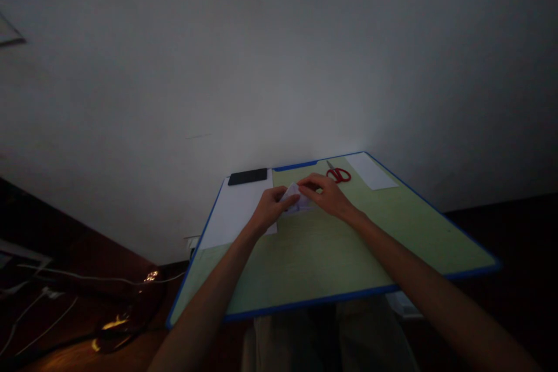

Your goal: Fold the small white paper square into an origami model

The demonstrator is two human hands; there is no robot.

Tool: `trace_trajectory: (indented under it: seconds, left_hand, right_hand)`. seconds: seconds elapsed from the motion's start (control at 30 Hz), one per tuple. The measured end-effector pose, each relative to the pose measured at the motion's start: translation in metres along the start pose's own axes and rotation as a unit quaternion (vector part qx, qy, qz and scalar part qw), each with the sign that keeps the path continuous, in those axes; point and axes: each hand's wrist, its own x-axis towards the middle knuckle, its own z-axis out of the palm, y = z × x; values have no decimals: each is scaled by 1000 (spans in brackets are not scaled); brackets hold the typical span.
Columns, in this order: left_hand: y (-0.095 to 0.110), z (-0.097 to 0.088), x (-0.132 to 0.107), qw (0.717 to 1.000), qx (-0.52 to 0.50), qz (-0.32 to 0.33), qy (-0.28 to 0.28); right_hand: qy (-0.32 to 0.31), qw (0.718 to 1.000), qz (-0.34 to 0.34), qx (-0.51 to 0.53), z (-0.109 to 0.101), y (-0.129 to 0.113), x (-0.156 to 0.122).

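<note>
A small white folded paper [298, 200] sits near the middle of the far half of a pale green table with a blue rim [305, 303], and both hands are on it. The left hand [271, 207] has its thumb and fingers closed on the paper's left side, pinching a raised flap. The right hand [328, 194] lies over the right side with its fingers bent down and their tips touching the paper. In this dim light I cannot tell whether they pinch it or only press it flat.

The paper already carries creases and stands up in a small peak, so some folding looks done. The shape is too small and dark to tell how much is left.

A pair of red-handled scissors [338, 175] lies just beyond the right hand, near the far edge, with no hand on it. A white paper strip [371, 171] lies at the far right corner. A large white sheet [233, 212] covers the far left corner, and a flat black phone [247, 176] rests at that sheet's far edge.
</note>
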Motion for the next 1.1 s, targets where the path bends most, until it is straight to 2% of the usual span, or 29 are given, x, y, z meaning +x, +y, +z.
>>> trace_trajectory:
  seconds: [0.27,0.4,0.5,0.57,0.67,0.8,0.93,1.1]
  left_hand:
    - [2,2,0,999,-26,43,13]
    - [-1,2,2,996,-73,25,39]
    - [0,2,2,988,-133,4,77]
    - [1,2,2,979,-178,-1,103]
    - [2,1,2,962,-246,-2,120]
    - [0,2,3,946,-305,-5,111]
    - [1,7,2,946,-309,-12,93]
    - [5,9,-3,956,-286,-25,62]
  right_hand:
    - [-28,1000,-8,12,-2,-4,0]
    - [34,998,40,41,1,-2,0]
    - [102,990,86,54,1,2,3]
    - [123,984,108,73,1,6,4]
    - [93,975,152,129,2,12,6]
    - [30,957,207,199,6,15,5]
    - [10,958,188,215,6,10,1]
    - [35,972,158,172,4,5,1]
